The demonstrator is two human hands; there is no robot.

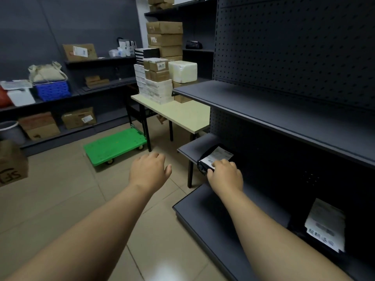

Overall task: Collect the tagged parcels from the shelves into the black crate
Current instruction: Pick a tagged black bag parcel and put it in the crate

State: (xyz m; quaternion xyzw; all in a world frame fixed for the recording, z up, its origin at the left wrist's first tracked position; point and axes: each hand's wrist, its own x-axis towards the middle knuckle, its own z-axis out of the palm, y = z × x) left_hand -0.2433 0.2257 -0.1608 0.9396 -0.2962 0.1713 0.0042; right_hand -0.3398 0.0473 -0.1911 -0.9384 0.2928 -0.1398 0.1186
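A small black parcel [211,157] with a white barcode tag lies at the left end of the low shelf [192,148] of the dark rack on my right. My right hand [225,175] lies on its near edge, fingers curled around it. My left hand [150,169] hovers over the floor to the left of that shelf, fingers loosely apart and holding nothing. A second black parcel [324,224] with a large white tag rests on the bottom shelf, near my right forearm. No black crate is in view.
A beige table [182,114] stacked with cardboard and white boxes stands beyond the rack. A green platform trolley [114,146] sits on the tiled floor beside it. Wall shelves at left hold cartons, a blue basket [53,90] and bags. A brown carton [11,163] stands at far left.
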